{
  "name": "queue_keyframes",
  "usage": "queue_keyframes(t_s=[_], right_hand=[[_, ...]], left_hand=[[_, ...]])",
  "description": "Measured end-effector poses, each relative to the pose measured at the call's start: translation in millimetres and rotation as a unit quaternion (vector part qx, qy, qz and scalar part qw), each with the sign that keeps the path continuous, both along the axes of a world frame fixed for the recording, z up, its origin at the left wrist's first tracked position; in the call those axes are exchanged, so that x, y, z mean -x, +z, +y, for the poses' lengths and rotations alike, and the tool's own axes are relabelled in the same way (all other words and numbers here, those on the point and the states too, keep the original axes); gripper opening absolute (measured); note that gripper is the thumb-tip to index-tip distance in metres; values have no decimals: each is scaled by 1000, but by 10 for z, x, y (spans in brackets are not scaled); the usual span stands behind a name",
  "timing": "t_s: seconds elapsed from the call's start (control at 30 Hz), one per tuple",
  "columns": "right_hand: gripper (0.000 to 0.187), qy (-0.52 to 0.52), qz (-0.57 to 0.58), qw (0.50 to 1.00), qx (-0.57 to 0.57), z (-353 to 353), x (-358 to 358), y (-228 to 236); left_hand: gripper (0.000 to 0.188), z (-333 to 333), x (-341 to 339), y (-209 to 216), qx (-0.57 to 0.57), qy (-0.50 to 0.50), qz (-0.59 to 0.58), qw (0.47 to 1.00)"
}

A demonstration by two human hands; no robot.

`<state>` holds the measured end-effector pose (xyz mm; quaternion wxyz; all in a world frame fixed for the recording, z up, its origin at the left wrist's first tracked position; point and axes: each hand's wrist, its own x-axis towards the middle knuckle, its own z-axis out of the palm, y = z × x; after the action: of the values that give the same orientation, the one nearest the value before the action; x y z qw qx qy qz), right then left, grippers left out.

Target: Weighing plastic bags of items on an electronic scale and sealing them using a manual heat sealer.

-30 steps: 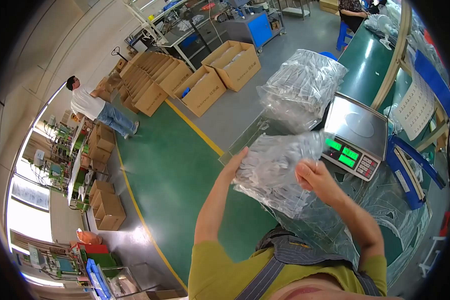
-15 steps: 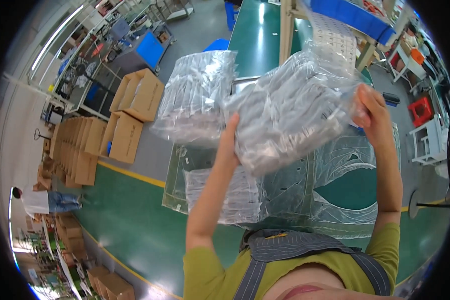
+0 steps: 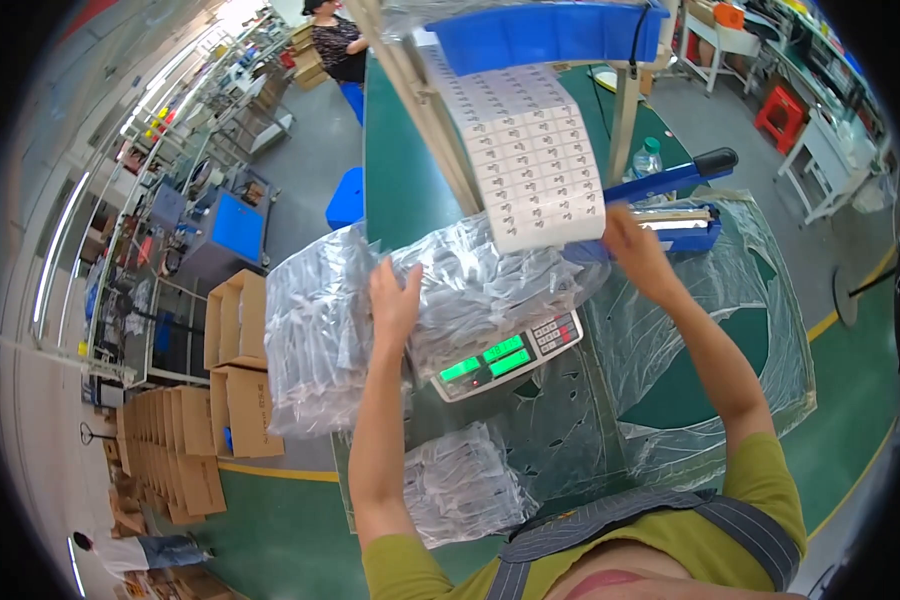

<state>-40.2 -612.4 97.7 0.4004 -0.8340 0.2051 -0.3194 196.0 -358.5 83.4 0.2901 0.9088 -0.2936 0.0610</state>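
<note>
A clear plastic bag [image 3: 495, 290] packed with grey-looking pieces lies across a digital scale [image 3: 560, 335] with a lit green display. My left hand [image 3: 397, 300] rests at the bag's left end, fingers and thumb apart. At its right end my right hand [image 3: 638, 255] is closed, fingers curled at the loose plastic and partly hidden. A second filled bag [image 3: 320, 330] lies left of my left hand. Nearer to me is a smaller filled bag [image 3: 465, 485]. A strip of printed labels [image 3: 535, 160] hangs down over the back of the weighed bag.
Behind my right hand stands a blue bag sealer [image 3: 685, 235] with a raised lever. A blue tray [image 3: 550, 35] sits above the label strip, near a plastic bottle [image 3: 648, 158]. Cardboard boxes [image 3: 245, 400] stand at the left. A person [image 3: 338, 50] stands at the far end.
The filled bag has come down from mid-air onto the scale, whose lit display now shows. My left hand has opened from its side. My view has shifted; the label strip appears nearer.
</note>
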Motion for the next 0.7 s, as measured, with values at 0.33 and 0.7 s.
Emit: queue_keyframes(t_s=[0.33, 0.7], right_hand=[[28, 40, -279, 959, -37, 505, -98, 667], [25, 88, -224, 953, -184, 438, 42, 809]], left_hand=[[31, -817, 1053, 1021, 419, -299, 462, 722], [27, -872, 1096, 994, 455, -270, 476, 703]])
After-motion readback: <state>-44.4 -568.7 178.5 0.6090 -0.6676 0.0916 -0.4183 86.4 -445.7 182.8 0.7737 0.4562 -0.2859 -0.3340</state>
